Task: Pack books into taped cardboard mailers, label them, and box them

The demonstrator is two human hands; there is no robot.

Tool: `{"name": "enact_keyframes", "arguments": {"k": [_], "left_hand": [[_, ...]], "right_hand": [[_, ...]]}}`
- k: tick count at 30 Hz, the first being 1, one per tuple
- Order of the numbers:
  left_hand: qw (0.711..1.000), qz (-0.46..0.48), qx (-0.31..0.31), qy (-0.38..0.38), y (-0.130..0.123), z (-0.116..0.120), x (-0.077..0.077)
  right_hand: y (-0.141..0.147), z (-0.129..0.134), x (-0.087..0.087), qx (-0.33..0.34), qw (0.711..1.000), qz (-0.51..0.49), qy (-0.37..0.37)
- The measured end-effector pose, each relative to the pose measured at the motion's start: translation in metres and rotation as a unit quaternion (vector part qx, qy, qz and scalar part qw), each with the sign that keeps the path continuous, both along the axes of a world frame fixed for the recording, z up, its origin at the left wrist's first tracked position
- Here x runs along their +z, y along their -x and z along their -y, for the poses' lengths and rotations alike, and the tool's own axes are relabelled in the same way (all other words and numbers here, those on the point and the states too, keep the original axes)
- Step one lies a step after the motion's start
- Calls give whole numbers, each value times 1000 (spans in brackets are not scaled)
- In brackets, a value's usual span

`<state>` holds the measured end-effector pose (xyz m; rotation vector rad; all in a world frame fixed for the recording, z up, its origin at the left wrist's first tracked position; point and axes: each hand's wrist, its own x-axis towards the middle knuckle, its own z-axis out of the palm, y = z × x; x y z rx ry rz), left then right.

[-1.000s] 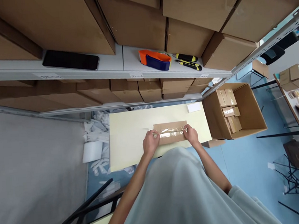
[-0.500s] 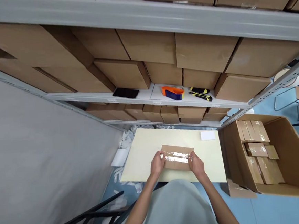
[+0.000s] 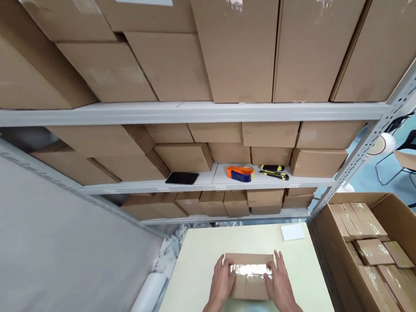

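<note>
A small brown cardboard package point(image 3: 250, 287) with a shiny band of clear tape across it lies on the pale yellow table point(image 3: 200, 243). My left hand point(image 3: 221, 280) grips its left edge, fingers over the side. At the right edge my right hand point(image 3: 278, 280) holds it, thumb on the top face and some fingers raised. The underside of the package is hidden.
A white card point(image 3: 292, 232) lies at the table's far right. Shelves of boxes rise behind, with a phone point(image 3: 182, 178), an orange-and-blue tape ring point(image 3: 240, 174) and cutters point(image 3: 273, 175). A large open carton point(image 3: 331, 252) of packages stands right.
The view has tilted up, showing more shelf, and the table sits lower in the picture. Some fingers of my right hand have lifted and spread, while both hands remain at the package's sides.
</note>
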<state>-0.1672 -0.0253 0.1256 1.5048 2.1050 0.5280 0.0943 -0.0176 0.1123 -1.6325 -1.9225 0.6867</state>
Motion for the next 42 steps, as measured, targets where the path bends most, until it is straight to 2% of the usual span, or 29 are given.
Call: {"name": "enact_keyframes", "arguments": {"k": [2,4,8,10,13,15,18,24,28,31,33,35,36,38,40,42], "left_hand": [[999,5,-35,-25,0,-29,19],[995,8,-60,-83,-3,-67,47],[969,0,-104,-225,-9,-148,123],[952,-7,-125,-278,-9,-177,161],[939,-26,-144,-311,-4,-203,204],[940,-38,-144,-308,2,-209,219],[942,-40,-144,-300,13,-208,222],[937,-38,-133,-320,30,-193,204],[941,-6,-121,-317,34,-180,196],[942,37,-105,-317,34,-163,189],[941,72,-76,-321,30,-145,183],[938,116,-37,-324,22,-121,176],[936,141,-22,-322,17,-107,172],[931,193,-5,-310,5,-76,167],[927,234,2,-293,-7,-48,164],[926,258,7,-275,-17,-24,160]], "right_hand": [[11,-34,26,24,999,10,-30],[27,-80,67,49,995,20,-83],[68,-179,161,91,974,27,-204],[89,-218,203,97,966,51,-233],[114,-259,245,100,966,139,-195],[126,-276,257,110,964,191,-150],[139,-293,256,125,961,224,-107],[152,-305,242,126,960,241,-63],[150,-302,239,119,968,206,-74],[142,-287,230,112,976,166,-83],[135,-264,215,104,986,106,-77],[124,-228,195,93,993,-40,-64],[118,-206,184,89,986,-134,-51],[105,-156,167,80,950,-302,-10],[92,-107,157,71,920,-383,47],[82,-67,155,53,903,-415,98]]}}
